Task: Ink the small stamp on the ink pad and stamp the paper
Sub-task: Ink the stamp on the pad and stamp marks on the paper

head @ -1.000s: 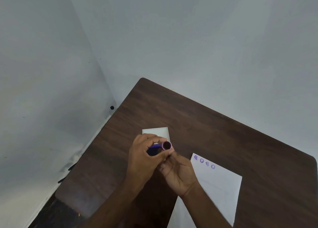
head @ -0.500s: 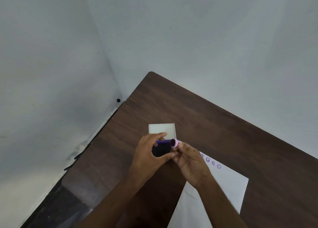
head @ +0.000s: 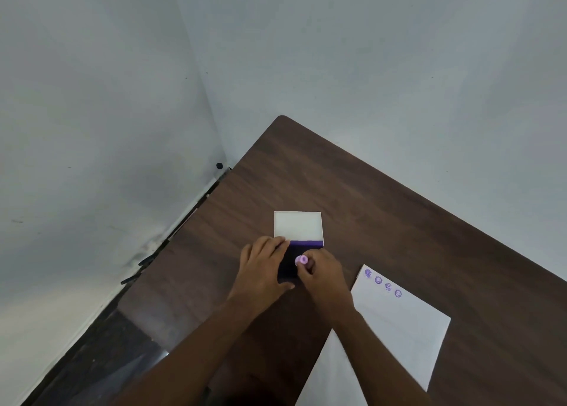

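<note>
An ink pad (head: 290, 263) with a dark purple surface lies open on the brown table (head: 383, 209), its white lid (head: 297, 225) folded back beyond it. My left hand (head: 264, 267) grips the pad's left edge. My right hand (head: 325, 275) pinches a small pink round stamp (head: 301, 260) that stands on the pad's dark surface. The white paper (head: 395, 326) lies to the right, with a row of several purple stamp marks (head: 383, 283) along its top edge.
The table's far corner sits close to two grey walls. A dark floor strip (head: 101, 338) runs along the table's left side. A small black dot (head: 219, 165) marks the wall near the corner.
Both hands went from holding the pad and stamp lifted to resting on the table. The pad now lies flat and open, and the stamp has come down onto it.
</note>
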{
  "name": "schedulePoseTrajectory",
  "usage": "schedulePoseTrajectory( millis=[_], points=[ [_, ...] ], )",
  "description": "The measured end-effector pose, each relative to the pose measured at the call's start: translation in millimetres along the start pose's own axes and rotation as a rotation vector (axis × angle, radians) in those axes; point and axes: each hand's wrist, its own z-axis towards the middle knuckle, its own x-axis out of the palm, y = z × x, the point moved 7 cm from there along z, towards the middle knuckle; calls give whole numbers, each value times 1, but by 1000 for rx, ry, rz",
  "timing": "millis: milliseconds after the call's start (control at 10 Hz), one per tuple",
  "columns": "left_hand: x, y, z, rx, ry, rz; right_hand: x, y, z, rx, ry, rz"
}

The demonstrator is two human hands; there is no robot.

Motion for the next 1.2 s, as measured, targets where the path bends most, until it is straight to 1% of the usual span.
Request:
schedulePoseTrajectory(
  millis=[100,300,600,800,1200],
  points=[
    [2,-2,4,3,23,35,5,3,1,-41,22,-66],
    [9,3,7,-25,51,62,11,4,-1,-6,45,-86],
    [10,5,8,-18,9,97,14,6,2,-17,76,-117],
    [9,5,9,-24,14,103,15,0,2,54,79,-53],
    [6,3,11,-48,44,78,19,-8,6,152,117,-17]
  ],
)
